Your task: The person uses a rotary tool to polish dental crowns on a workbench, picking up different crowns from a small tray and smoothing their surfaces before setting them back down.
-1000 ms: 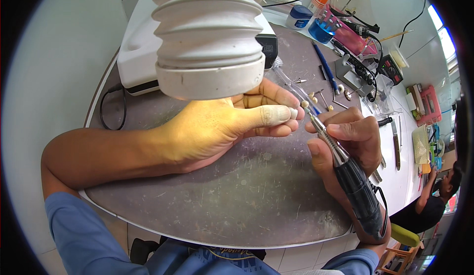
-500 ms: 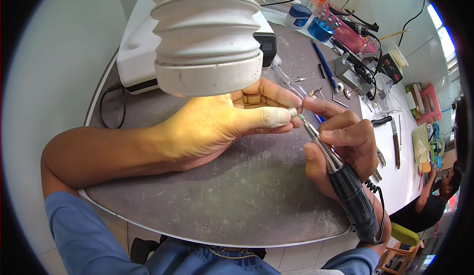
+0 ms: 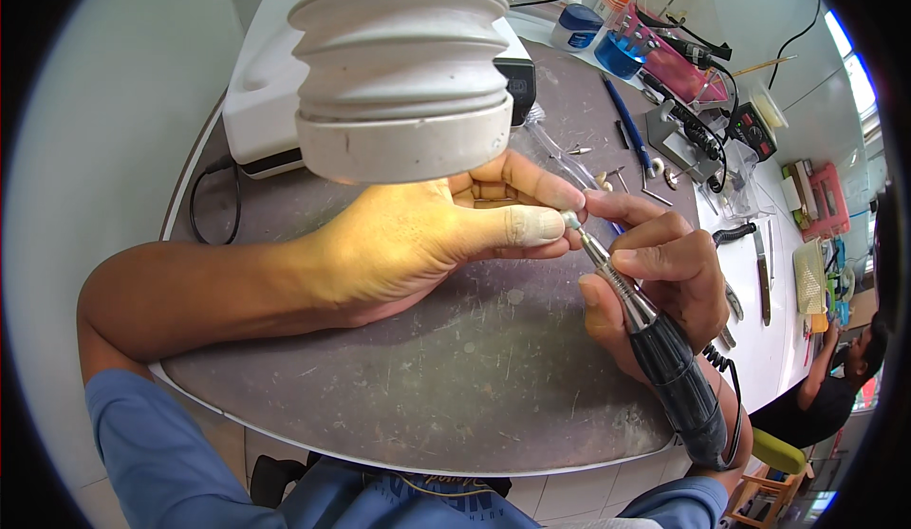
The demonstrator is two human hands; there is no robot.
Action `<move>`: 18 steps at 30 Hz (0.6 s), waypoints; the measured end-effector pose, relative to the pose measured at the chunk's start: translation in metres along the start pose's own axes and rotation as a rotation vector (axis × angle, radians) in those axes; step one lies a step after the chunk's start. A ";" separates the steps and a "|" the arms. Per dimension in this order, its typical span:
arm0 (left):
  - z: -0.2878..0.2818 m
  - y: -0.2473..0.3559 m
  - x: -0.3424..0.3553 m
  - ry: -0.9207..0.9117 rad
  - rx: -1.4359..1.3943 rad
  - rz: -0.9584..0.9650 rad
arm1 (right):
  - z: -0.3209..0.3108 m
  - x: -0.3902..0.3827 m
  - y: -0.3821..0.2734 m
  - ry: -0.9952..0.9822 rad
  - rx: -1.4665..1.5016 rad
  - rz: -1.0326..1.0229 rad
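Observation:
My left hand [image 3: 403, 240] comes in from the left and pinches a small whitish piece [image 3: 569, 218] between the fingertips and thumb. Beige tape wraps that thumb. The piece is mostly hidden by the fingers, so its kind is unclear. My right hand [image 3: 676, 261] grips a black and silver rotary handpiece [image 3: 672, 377] like a pen, its index fingertip close against the left fingers. The handpiece's narrow tip points up and left and meets the piece, though the exact contact is too small to make out. A coiled cord [image 3: 726, 363] hangs by the handpiece.
A white ribbed hose [image 3: 399, 64] hangs just above my left hand. Behind it stands a white box-shaped machine [image 3: 261, 83]. At the back right lie a blue pen-like tool [image 3: 626, 126], small bits, a blue cup [image 3: 619, 55] and a metal stand [image 3: 678, 140]. A person [image 3: 816, 396] sits far right.
The handpiece's tip has shifted slightly up and left, closer over the piece, which appears slightly turned. Both hands otherwise keep nearly the same place; the view has shifted a little.

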State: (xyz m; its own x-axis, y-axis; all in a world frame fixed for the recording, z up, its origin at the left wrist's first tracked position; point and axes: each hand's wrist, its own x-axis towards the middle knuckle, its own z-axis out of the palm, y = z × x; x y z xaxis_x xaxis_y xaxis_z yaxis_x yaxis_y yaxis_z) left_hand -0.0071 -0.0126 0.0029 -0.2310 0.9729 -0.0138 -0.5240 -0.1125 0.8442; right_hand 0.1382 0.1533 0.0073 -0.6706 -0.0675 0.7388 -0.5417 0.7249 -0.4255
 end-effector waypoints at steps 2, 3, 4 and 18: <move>0.000 -0.001 0.000 -0.005 -0.001 -0.004 | -0.001 0.000 0.000 -0.002 -0.005 -0.004; 0.000 -0.001 0.001 -0.012 -0.003 -0.006 | -0.001 0.001 0.001 -0.005 -0.011 -0.010; 0.000 -0.001 0.001 -0.011 -0.003 -0.006 | -0.001 0.001 0.000 -0.005 -0.010 -0.009; 0.000 -0.002 0.002 -0.024 -0.002 0.022 | 0.000 -0.001 0.002 0.041 0.081 -0.006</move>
State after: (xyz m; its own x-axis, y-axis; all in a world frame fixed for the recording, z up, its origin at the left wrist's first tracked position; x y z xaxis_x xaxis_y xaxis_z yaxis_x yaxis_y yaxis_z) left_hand -0.0063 -0.0106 0.0012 -0.2227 0.9747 0.0176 -0.5205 -0.1341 0.8433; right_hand 0.1373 0.1547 0.0057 -0.6467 -0.0420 0.7616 -0.5859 0.6666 -0.4608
